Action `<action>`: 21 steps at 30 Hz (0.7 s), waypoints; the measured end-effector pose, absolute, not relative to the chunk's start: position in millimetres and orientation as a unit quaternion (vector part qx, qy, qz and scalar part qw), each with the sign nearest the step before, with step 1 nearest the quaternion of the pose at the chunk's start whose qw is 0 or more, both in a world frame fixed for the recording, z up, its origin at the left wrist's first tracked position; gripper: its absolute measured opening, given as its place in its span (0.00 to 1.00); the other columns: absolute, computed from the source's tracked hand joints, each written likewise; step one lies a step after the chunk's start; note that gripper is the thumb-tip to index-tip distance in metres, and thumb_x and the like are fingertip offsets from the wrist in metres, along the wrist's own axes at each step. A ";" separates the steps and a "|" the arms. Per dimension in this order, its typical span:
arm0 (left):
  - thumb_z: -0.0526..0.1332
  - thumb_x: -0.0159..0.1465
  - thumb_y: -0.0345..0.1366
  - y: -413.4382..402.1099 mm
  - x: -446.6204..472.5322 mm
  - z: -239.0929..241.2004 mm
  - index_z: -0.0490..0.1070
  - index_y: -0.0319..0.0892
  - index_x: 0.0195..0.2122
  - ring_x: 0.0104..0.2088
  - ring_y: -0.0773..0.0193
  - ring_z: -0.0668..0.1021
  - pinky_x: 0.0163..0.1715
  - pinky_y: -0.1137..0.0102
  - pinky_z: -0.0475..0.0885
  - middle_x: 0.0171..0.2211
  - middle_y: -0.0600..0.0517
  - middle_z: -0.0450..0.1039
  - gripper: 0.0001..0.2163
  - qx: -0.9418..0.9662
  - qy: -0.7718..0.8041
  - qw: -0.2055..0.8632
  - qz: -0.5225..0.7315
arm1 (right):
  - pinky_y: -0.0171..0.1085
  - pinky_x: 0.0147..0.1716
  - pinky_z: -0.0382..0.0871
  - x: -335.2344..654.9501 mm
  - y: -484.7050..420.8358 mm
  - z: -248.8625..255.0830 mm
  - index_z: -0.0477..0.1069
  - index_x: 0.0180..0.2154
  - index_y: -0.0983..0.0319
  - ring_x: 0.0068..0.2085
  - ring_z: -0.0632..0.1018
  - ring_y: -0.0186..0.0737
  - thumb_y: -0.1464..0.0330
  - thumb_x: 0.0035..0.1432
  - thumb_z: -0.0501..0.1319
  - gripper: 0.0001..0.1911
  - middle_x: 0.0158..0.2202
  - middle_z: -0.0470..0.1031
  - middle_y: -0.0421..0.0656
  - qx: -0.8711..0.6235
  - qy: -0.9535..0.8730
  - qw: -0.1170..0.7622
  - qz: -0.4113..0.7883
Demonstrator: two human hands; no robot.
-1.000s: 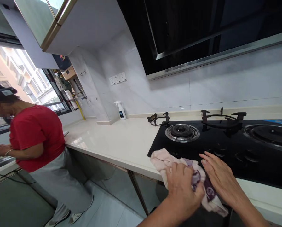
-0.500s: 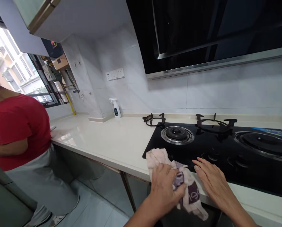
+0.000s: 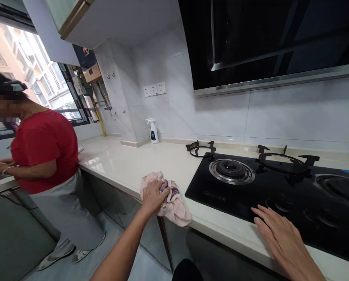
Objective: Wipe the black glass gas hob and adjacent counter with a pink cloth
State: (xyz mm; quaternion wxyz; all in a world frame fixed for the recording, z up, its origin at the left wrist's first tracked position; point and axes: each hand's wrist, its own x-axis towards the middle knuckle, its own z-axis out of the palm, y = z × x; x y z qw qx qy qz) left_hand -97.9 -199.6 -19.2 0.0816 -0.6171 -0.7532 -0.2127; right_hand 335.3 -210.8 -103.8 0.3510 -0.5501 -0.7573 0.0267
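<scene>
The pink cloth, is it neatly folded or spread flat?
Neither; the pink cloth lies crumpled under the left hand, with wrinkles and uneven edges.

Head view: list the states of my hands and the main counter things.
Left hand: curled on the cloth
Cloth: crumpled, overhanging the counter edge
Right hand: open, holding nothing
Spray bottle: upright
Left burner: uncovered, no flame visible
Pan supports: both off the burners

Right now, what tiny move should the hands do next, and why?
Perhaps the left hand could slide the cloth a little farther in from the front edge of the counter, since the hand already grips the cloth and part of it seems to hang over that edge.
</scene>
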 end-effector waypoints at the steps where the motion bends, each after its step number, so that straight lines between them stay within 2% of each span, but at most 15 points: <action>1: 0.55 0.68 0.48 -195.2 -101.9 -14.7 0.73 0.48 0.54 0.57 0.50 0.71 0.55 0.56 0.64 0.54 0.47 0.73 0.18 -0.603 -0.768 0.073 -0.203 | 0.61 0.68 0.50 335.0 -210.3 -103.8 0.68 0.60 0.51 0.68 0.62 0.51 0.46 0.69 0.45 0.29 0.65 0.67 0.41 -0.551 -0.756 0.351 0.026; 4: 0.53 0.67 0.50 -186.5 -100.5 -3.8 0.73 0.48 0.55 0.58 0.47 0.69 0.55 0.53 0.63 0.57 0.44 0.71 0.20 -0.575 -0.797 0.074 -0.168 | 0.62 0.68 0.52 333.1 -209.5 -102.8 0.69 0.59 0.49 0.68 0.63 0.51 0.44 0.68 0.45 0.30 0.64 0.69 0.39 -0.554 -0.753 0.354 0.031; 7: 0.53 0.68 0.49 -184.9 -81.4 -1.1 0.73 0.45 0.53 0.56 0.44 0.70 0.54 0.52 0.63 0.55 0.42 0.72 0.20 -0.572 -0.802 0.101 -0.142 | 0.62 0.67 0.53 331.1 -209.5 -102.8 0.70 0.59 0.48 0.67 0.64 0.52 0.43 0.67 0.45 0.30 0.63 0.70 0.38 -0.549 -0.751 0.365 0.033; 13: 0.50 0.70 0.45 -189.5 -22.9 -9.4 0.71 0.46 0.51 0.53 0.47 0.71 0.52 0.55 0.64 0.53 0.44 0.73 0.17 -0.626 -0.759 0.115 -0.140 | 0.63 0.67 0.52 326.6 -206.7 -106.2 0.70 0.58 0.49 0.67 0.65 0.52 0.43 0.67 0.45 0.30 0.62 0.71 0.39 -0.541 -0.748 0.383 0.027; 21: 0.50 0.70 0.41 -193.5 21.0 -6.4 0.70 0.45 0.51 0.52 0.50 0.71 0.49 0.58 0.64 0.51 0.46 0.73 0.14 -0.635 -0.746 0.079 -0.183 | 0.61 0.66 0.52 322.9 -204.4 -106.9 0.72 0.58 0.51 0.66 0.66 0.53 0.44 0.67 0.45 0.31 0.61 0.72 0.41 -0.539 -0.750 0.384 -0.004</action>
